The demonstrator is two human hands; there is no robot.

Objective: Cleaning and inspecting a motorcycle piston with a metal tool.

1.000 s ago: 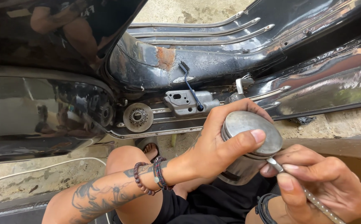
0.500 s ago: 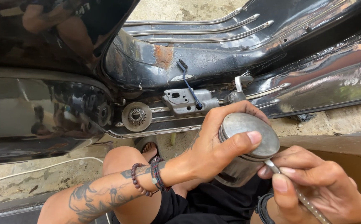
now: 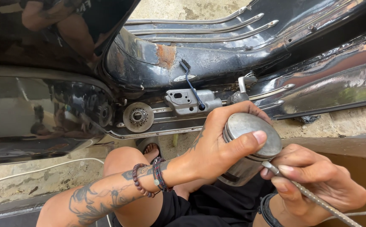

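Bare concrete ground (image 3: 35, 178) runs under a black scooter body (image 3: 216, 63) lying on its side, its glossy side panel (image 3: 35, 113) to the left and ribbed floorboard rails across the top. Rust shows on the body near the middle, and just below it a grey metal bracket (image 3: 189, 101) and a round toothed hub (image 3: 138, 117) sit exposed along the lower edge, with a thin blue-handled brush (image 3: 191, 84) leaning against the bracket.

Below this the person sits with knees up. A grey metal piston (image 3: 250, 147) is held in front of the lap, well clear of the scooter, tilted with its flat crown toward the camera. Left hand (image 3: 216, 147) is wrapped round its side, thumb pressed over the crown's edge. Right hand (image 3: 313, 185) is closed on a thin ribbed metal rod (image 3: 317, 201), whose tip touches the piston just under the crown rim, about where the ring grooves would lie.

Judging from this, the piston is already out of the engine and the work on its side is under way, not finished: grime still darkens the skirt, and nothing is yet refitted to the open scooter.
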